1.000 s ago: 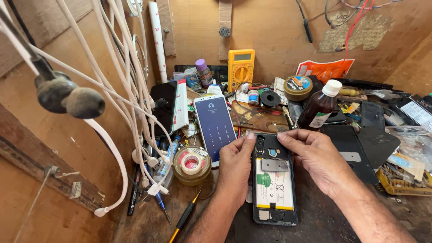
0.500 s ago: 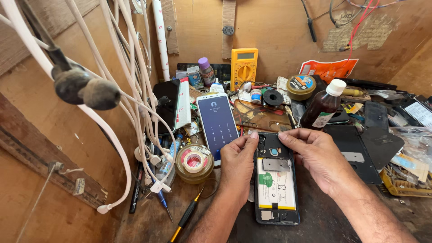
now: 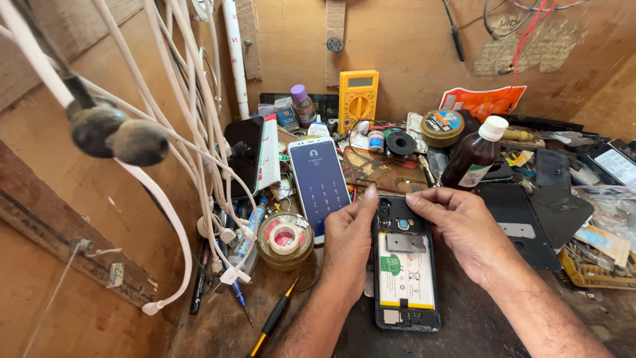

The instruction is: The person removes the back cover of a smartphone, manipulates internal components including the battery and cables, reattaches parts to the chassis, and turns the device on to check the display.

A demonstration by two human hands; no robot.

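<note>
The opened phone (image 3: pixel 405 265) lies flat on the dark workbench (image 3: pixel 477 325), back cover off, so its white battery (image 3: pixel 406 278) with the yellow lower edge is visible. It sits between the two hands. The left hand (image 3: pixel 349 238) rests along the phone's left edge, thumb pointing up to the top left corner; the right hand (image 3: pixel 464 225) comes from the right, and its fingertips (image 3: pixel 419 199) press on the top edge. Both hands are narrow and curled against the frame, holding it by its upper part – they do not lift it.

Just left of the left hand lies a second phone (image 3: pixel 319 179) with a lit dial screen, partly covered by the hand at its lower right corner. Near this one stands a roll of tape (image 3: pixel 285 237). Behind are a yellow multimeter (image 3: pixel 358 99) and a brown bottle (image 3: pixel 474 156) with a white cap.

What the fingertips touch exactly is hard to see, because they hide the phone's upper rim. White cables (image 3: pixel 165 99) hang blurred at the left.

Compared with half a second ago, the hands and the phone have the same position – hardly anything moved.
</note>
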